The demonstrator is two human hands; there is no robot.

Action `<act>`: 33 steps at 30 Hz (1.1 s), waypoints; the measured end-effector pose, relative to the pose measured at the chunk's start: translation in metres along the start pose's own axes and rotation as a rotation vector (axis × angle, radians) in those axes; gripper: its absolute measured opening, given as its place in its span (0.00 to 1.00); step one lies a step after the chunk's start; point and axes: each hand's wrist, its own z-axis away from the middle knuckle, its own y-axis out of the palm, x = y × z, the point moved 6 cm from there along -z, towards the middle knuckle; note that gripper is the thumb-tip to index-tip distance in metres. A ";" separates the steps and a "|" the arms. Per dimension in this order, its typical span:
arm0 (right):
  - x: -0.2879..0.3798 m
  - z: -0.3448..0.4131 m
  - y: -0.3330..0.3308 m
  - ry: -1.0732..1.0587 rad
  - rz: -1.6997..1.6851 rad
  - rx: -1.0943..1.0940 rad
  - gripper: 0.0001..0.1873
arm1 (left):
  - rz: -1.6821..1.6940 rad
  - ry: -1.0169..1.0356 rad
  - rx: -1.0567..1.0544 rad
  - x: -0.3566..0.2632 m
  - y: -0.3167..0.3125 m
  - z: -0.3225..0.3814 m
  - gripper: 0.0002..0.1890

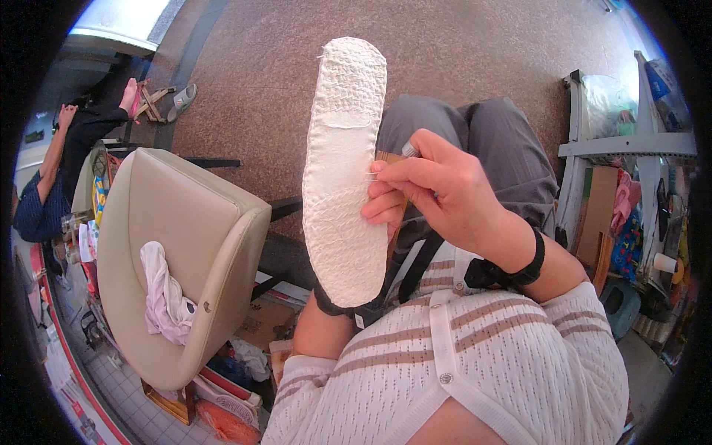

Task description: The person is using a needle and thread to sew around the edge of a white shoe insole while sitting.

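A white stitched cloth shoe sole (pixel 342 161) stands lengthwise in front of me. Rows of thick thread cover its two ends, while the middle band is smoother, with a loose loop of thread near the top. My left hand (pixel 384 210) grips it from behind, fingers curling round the right edge; the palm is hidden. Between the thumb and forefinger of my right hand (pixel 445 181) is a thin needle (pixel 371 177) at the sole's right edge. A metal thimble (pixel 410 149) sits on a right finger. Behind the sole shows a brown strip (pixel 391 158), its material unclear.
To my left stands a beige armchair (pixel 183 183) with a crumpled white cloth (pixel 164 295) on its seat. Another person (pixel 50 172) sits beyond it, near a grey clog (pixel 182 100). A cluttered shelf (pixel 626 146) is on my right. Boxes and bags lie below the chair.
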 end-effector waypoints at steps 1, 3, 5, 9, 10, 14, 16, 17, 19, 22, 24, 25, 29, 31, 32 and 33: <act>0.000 0.000 0.000 -0.005 0.009 0.003 0.08 | 0.000 -0.003 0.004 0.000 0.000 0.000 0.16; -0.002 0.002 0.002 -0.009 -0.034 -0.013 0.10 | -0.003 -0.009 0.012 0.000 -0.001 -0.001 0.16; -0.002 0.003 0.002 -0.011 -0.048 -0.017 0.12 | -0.009 -0.013 0.020 0.000 -0.001 -0.001 0.15; -0.002 0.001 0.001 0.001 -0.047 -0.015 0.12 | -0.114 0.025 0.005 -0.003 -0.004 -0.001 0.15; -0.002 0.001 0.001 0.003 -0.055 -0.016 0.12 | -0.177 0.031 0.004 -0.008 -0.009 -0.001 0.14; -0.025 -0.001 0.002 0.142 -0.147 0.050 0.07 | -0.899 0.369 -0.172 -0.034 -0.007 0.003 0.11; -0.049 0.005 0.012 0.256 -0.400 0.046 0.08 | -1.034 0.497 -0.250 -0.039 -0.005 0.005 0.12; -0.052 0.006 0.015 0.276 -0.513 0.047 0.09 | -1.087 0.537 -0.259 -0.041 -0.003 0.008 0.12; -0.056 0.009 0.021 0.323 -0.740 0.051 0.11 | -1.114 0.547 -0.290 -0.041 -0.002 0.012 0.10; -0.067 0.018 0.030 0.413 -0.968 0.108 0.15 | -1.129 0.564 -0.303 -0.038 0.004 0.015 0.09; -0.069 0.021 0.034 0.471 -1.083 0.119 0.14 | -1.130 0.577 -0.307 -0.038 0.006 0.017 0.08; -0.068 0.021 0.035 0.480 -1.127 0.115 0.14 | -1.131 0.585 -0.314 -0.038 0.005 0.017 0.08; -0.076 0.030 0.045 0.667 -1.264 0.078 0.11 | -1.147 0.600 -0.317 -0.039 0.006 0.019 0.09; -0.070 0.027 0.044 0.684 -1.259 0.059 0.10 | -1.154 0.597 -0.328 -0.038 0.008 0.020 0.09; -0.068 0.025 0.044 0.693 -1.256 0.049 0.10 | -1.158 0.595 -0.333 -0.038 0.008 0.020 0.10; -0.069 0.026 0.045 0.705 -1.255 0.045 0.10 | -1.145 0.596 -0.316 -0.037 0.009 0.020 0.10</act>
